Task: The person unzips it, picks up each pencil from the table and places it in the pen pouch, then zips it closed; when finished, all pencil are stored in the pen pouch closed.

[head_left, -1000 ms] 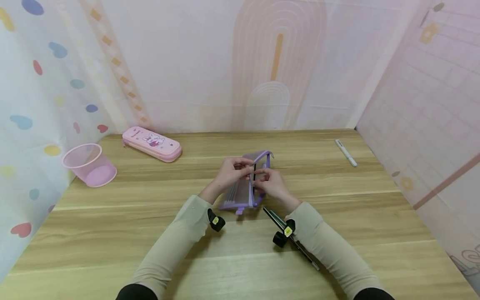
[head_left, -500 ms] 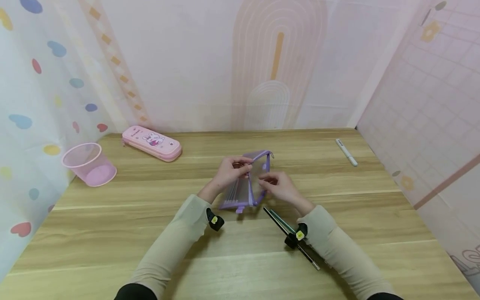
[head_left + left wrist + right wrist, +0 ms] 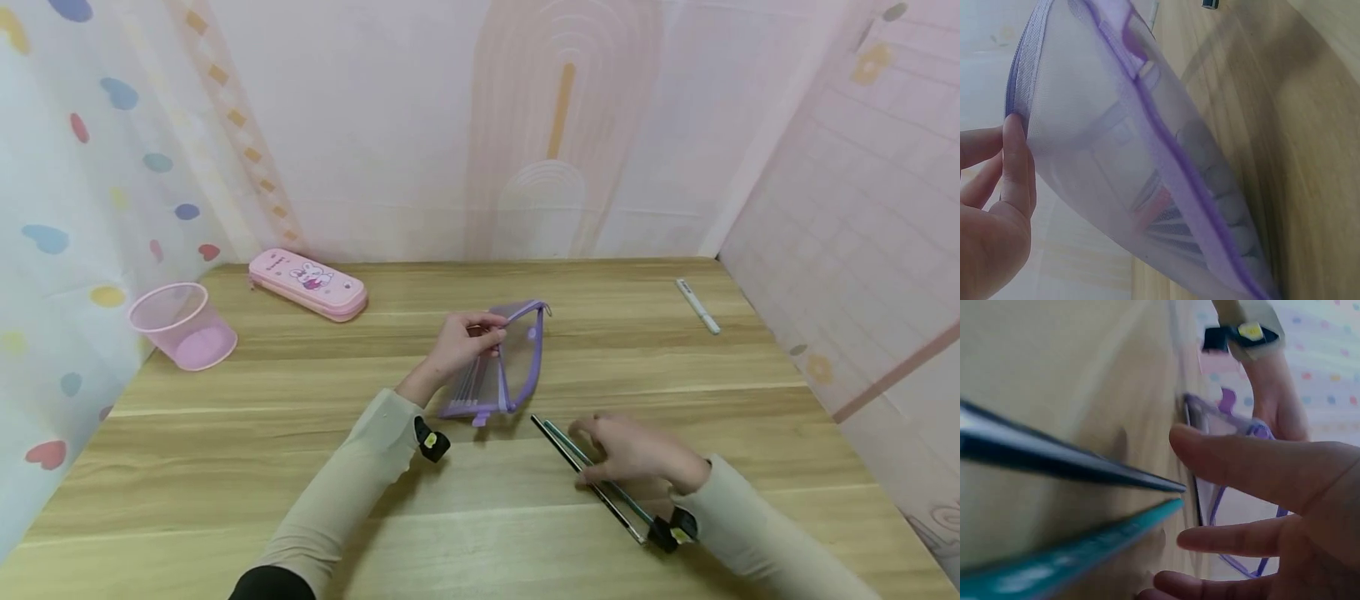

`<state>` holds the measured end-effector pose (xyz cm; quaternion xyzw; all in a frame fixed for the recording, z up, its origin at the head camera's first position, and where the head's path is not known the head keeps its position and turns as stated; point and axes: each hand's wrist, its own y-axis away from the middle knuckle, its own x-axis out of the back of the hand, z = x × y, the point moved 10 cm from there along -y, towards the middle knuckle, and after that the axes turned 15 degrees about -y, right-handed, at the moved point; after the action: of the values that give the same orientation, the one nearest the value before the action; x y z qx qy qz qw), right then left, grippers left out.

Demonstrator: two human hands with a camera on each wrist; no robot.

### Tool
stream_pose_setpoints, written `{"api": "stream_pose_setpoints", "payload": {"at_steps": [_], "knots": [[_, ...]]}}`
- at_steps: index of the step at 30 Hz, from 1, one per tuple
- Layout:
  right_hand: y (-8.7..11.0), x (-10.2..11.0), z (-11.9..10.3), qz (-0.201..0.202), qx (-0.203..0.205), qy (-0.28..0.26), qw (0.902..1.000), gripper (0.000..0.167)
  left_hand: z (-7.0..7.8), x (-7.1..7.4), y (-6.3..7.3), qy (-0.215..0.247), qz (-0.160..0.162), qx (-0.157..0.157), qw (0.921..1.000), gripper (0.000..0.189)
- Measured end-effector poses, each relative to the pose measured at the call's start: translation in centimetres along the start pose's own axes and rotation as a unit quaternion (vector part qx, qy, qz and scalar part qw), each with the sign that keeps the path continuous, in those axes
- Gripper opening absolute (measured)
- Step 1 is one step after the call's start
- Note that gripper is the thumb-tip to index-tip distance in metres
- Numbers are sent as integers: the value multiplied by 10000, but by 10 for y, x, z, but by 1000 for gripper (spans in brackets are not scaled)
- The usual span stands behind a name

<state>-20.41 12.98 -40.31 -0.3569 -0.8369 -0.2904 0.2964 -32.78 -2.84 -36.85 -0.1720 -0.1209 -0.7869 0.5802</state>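
Note:
My left hand pinches the zipper edge of a purple mesh zip pouch, which stands with its mouth gaping toward the right. In the left wrist view, thumb and fingers grip the zipper tape, and a reddish patch and pale rounded shapes show through the mesh. Lower right, my right hand hovers over two pencils lying side by side, one black and one teal. The right wrist view has its thumb and fingers spread apart with nothing between them, above the pencils' far ends.
A pink pencil case with a rabbit print lies at the back left. Beside it a clear pink cup stands near the left edge. A white pen lies at the back right. Patterned cloth walls border the table.
My right hand has left the pouch's mouth and moved down and right to the pencils. The dark strip earlier seen at the mouth no longer shows there. The left hand keeps its hold.

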Motion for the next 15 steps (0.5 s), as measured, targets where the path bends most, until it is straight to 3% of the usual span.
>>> {"api": "stream_pose_setpoints", "payload": {"at_steps": [6, 15], "knots": [[24, -9, 5, 48, 9, -121, 9999, 56, -1, 1, 0, 41, -32, -49, 10000, 27], [27, -1, 20, 279, -36, -782, 9965, 31, -5, 5, 1, -83, -6, -20, 10000, 23]]}}
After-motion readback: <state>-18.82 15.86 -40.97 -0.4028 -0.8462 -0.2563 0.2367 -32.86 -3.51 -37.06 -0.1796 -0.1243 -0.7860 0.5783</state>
